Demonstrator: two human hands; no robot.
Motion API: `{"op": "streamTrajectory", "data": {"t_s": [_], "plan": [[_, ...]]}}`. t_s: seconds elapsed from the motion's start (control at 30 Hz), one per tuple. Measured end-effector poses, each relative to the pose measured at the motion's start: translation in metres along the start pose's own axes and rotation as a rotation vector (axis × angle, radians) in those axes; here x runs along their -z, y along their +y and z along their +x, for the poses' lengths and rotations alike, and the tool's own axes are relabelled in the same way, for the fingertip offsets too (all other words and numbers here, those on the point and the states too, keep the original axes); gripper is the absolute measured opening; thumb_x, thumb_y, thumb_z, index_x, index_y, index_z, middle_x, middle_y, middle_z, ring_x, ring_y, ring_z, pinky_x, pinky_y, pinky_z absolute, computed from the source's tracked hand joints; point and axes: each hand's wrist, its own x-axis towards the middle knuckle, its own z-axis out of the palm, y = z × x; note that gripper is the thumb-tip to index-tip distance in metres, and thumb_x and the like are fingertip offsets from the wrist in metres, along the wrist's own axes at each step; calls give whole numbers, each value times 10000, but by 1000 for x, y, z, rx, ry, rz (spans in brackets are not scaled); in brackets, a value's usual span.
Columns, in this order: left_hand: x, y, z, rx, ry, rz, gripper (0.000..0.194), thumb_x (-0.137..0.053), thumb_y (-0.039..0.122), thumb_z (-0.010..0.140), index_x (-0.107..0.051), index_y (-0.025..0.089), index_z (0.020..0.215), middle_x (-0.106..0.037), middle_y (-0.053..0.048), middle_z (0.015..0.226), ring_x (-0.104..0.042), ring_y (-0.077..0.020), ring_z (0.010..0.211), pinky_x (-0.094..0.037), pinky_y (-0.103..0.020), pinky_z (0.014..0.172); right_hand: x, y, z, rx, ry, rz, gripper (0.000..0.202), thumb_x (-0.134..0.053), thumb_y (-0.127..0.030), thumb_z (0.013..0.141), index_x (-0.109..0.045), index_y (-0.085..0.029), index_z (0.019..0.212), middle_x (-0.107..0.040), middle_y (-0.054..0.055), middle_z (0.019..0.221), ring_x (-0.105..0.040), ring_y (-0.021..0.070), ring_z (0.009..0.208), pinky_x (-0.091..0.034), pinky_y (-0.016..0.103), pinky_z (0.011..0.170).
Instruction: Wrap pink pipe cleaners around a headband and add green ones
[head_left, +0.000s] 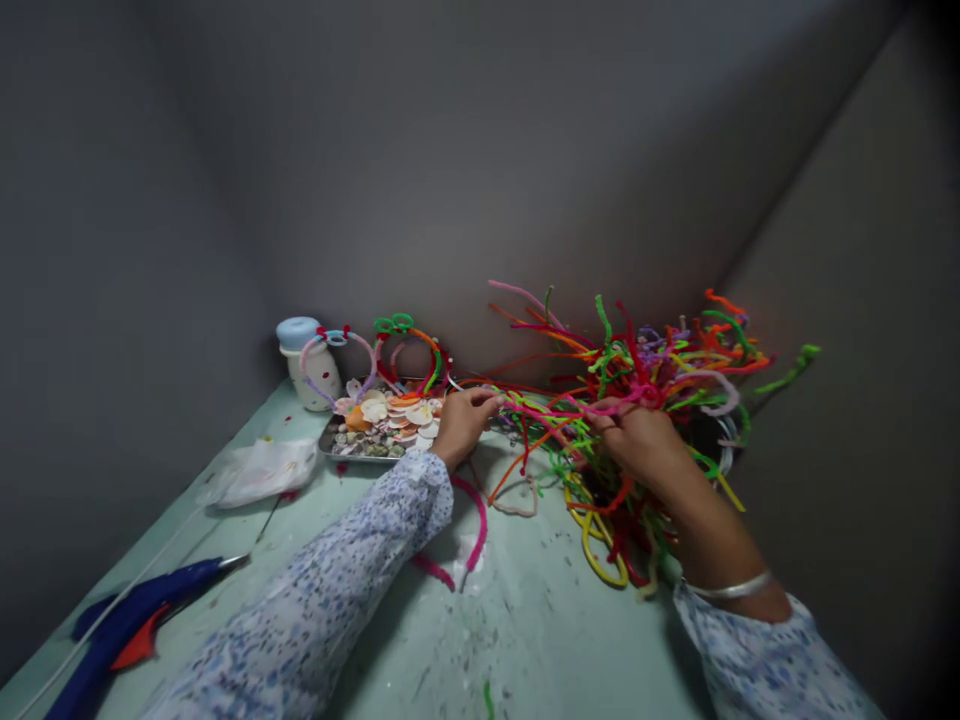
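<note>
A large tangled heap of coloured pipe cleaners (pixel 652 350) fills the right side of the table, with strands reaching left. My right hand (pixel 637 435) is closed on a pink pipe cleaner (pixel 600 408) at the front of the heap. Over the right end of the shell tray, my left hand (pixel 466 418) pinches the tip of a strand stretched out from the heap; its colour is hard to make out. Below my left wrist lies a bent magenta pipe cleaner (pixel 480 525), partly hidden by my sleeve.
A metal tray of shells (pixel 390 420) stands at the back left, with pipe-cleaner hoops (pixel 412 355) and a white jar (pixel 311 370) beside it. Nearer are a plastic bag (pixel 266 470) and a blue glue gun (pixel 150 610) with a white cord. Walls rise behind and right.
</note>
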Motion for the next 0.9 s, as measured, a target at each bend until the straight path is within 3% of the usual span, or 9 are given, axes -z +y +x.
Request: {"op": "streamTrajectory", "data": {"t_s": [0.13,0.3,0.47,0.63,0.77,0.9], "plan": [[0,1,7,-28,38,88,179,-638,299,741,-679,125,730,-641,-28,609,-538,-111,480,-358,-210,450,8,11,4,11,23,-50,277,-443,-273,838,-705,-203,896,-716,65,791,-638,203,754,-409,262,655],[0,8,3,-105,69,177,214,-607,350,767,-667,144,766,-640,-17,634,-558,-124,525,-384,-224,503,9,10,3,20,-81,149,246,-445,-299,833,-669,-203,800,-660,11,665,-584,160,638,-382,244,602],[-7,11,-10,-193,119,292,168,-634,329,748,-656,172,694,-625,-7,629,-546,-139,603,-371,-243,586,4,-13,-9,237,-345,411,263,-465,-352,847,-668,-186,829,-632,-2,684,-539,136,616,-383,233,582],[-1,-1,-14,-255,206,503,156,-601,326,790,-667,192,744,-654,-25,683,-559,-155,620,-356,-255,611,4,-22,-21,376,-519,365,205,-503,-301,824,-680,-198,813,-616,-12,672,-511,125,611,-352,222,559],[8,-11,-17,-239,124,546,167,-672,310,744,-702,217,879,-675,-38,710,-576,-177,637,-358,-263,621,12,-23,-25,367,-468,275,204,-478,-283,836,-657,-198,785,-618,-1,675,-508,130,601,-329,224,539],[17,-2,-25,-228,53,503,268,-633,336,784,-693,242,1028,-700,-55,832,-600,-194,708,-400,-277,670,16,-27,-24,298,-350,259,213,-453,-274,853,-643,-187,810,-639,19,715,-525,134,605,-341,231,548]]}}
